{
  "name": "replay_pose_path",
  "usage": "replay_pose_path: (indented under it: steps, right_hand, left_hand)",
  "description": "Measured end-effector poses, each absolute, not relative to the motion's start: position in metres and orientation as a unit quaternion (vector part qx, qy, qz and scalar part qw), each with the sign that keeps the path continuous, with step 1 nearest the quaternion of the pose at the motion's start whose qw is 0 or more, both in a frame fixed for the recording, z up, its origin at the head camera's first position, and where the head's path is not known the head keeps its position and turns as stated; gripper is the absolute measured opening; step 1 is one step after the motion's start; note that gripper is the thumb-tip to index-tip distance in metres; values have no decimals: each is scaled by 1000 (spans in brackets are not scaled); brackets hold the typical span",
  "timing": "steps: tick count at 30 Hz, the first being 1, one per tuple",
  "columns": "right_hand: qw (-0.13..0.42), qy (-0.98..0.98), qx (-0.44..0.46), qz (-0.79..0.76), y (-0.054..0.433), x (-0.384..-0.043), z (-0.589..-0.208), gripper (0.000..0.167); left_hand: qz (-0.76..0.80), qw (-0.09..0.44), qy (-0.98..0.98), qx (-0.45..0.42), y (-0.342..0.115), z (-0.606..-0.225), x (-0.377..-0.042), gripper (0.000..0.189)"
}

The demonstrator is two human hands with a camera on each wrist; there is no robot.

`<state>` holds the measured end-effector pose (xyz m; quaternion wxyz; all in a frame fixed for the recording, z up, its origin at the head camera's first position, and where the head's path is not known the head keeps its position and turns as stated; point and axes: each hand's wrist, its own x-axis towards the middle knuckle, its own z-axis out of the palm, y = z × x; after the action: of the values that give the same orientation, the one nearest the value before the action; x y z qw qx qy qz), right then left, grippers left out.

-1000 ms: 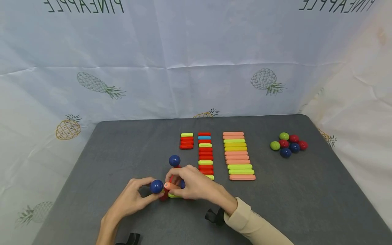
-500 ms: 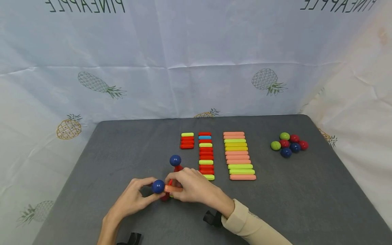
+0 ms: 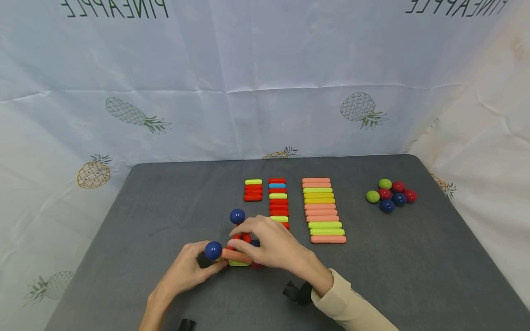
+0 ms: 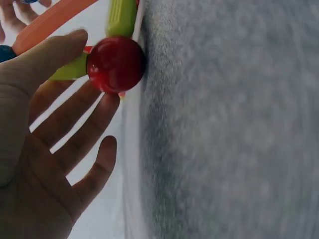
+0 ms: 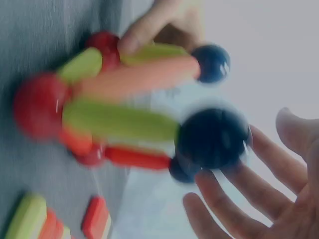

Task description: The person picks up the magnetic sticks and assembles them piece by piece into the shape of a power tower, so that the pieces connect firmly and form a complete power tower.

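A small frame of magnetic balls and sticks stands on the table. My left hand (image 3: pixel 188 266) steadies its left side, with thumb and fingers round an upright green stick (image 4: pixel 72 68) just above a red ball (image 4: pixel 116 64). That stick carries a blue ball (image 3: pixel 213 250). From this ball an orange stick (image 3: pixel 237 256) slants down towards the frame's lower right. My right hand (image 3: pixel 269 246) is at the right side, its loose fingers at a dark blue ball (image 5: pixel 213 137) atop another green stick (image 5: pixel 124 122); the thumb stays apart. A further blue ball (image 3: pixel 237 216) tops the back corner.
Behind the frame lie a short row of red and green sticks (image 3: pixel 253 191) and a longer mixed row (image 3: pixel 278 201). Long orange, green and yellow sticks (image 3: pixel 322 212) lie to the right. Loose balls (image 3: pixel 387 206) cluster farther right on the grey table (image 3: pixel 393 276).
My right hand has let go of the orange stick and shifted up and right. The stick's right end now sits lower, its left end still at the blue ball. My left hand stays nearly in place.
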<state>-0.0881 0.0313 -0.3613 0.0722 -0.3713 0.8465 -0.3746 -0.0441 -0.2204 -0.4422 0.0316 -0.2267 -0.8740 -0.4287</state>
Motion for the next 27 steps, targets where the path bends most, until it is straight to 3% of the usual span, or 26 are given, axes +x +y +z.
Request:
replay_pose_path:
  steps: [9, 11, 17, 19, 23, 27]
  right_hand:
    - [11, 880, -300, -369, 81, -92, -367, 18]
    - [0, 890, -294, -349, 93, -94, -373, 18]
    - [-21, 929, -254, -268, 129, -100, -391, 22]
    - [-9, 941, -232, -244, 139, -101, -394, 23]
    - [23, 958, -197, -208, 156, -102, -399, 23]
    - [53, 961, -191, -193, 166, -102, -405, 21]
  left_hand:
    - [-356, 101, -926, -82, -235, -438, -47, 21]
    - [-357, 75, -929, -67, -237, -435, -49, 30]
    - [-408, -83, -905, -83, -233, -427, -44, 99]
    - [-415, -110, -901, -62, -227, -427, -43, 114]
    - [-387, -119, -915, 0, -211, -428, -44, 122]
    - [-363, -118, -924, 23, -201, -431, -46, 117]
